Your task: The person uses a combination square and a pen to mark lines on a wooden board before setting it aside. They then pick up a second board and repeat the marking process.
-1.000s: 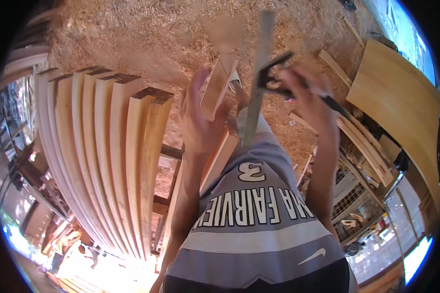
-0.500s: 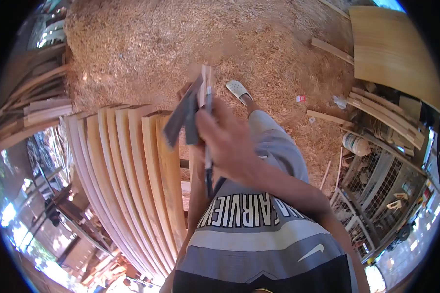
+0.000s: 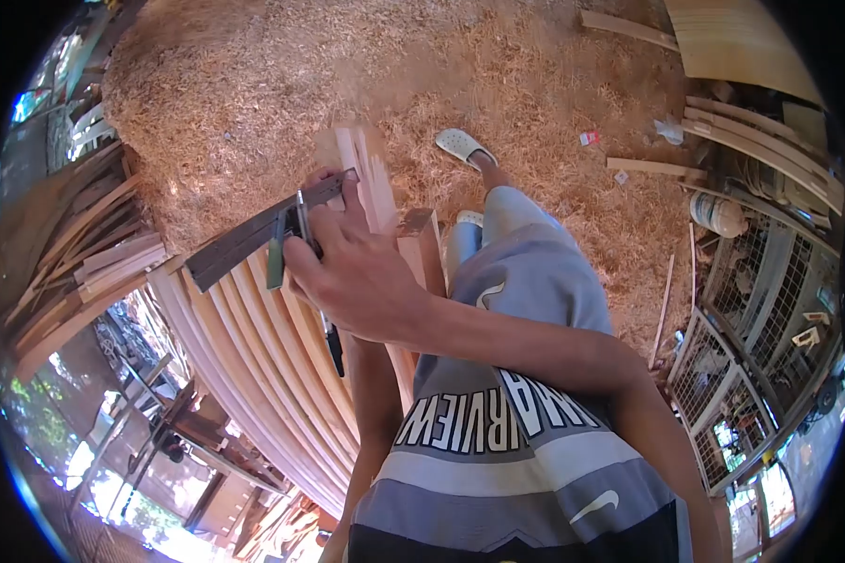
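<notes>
Tightly closed right hand (image 3: pixel 347 272) — grips square (image 3: pixel 244 246), pen (image 3: pixel 334 349)

My right arm (image 3: pixel 535 352) crosses my chest from lower right toward upper left, elbow bent, wrist near straight. The right grip (image 3: pixel 347 272) is closed, fingers curled tight, back of hand facing the camera. My left forearm (image 3: pixel 371 413) rises beneath it. The left grip is hidden, state unreadable.

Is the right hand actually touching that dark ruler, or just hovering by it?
Touching. In the head view the right hand closes its fingers over the dark ruler, no gap.
</notes>
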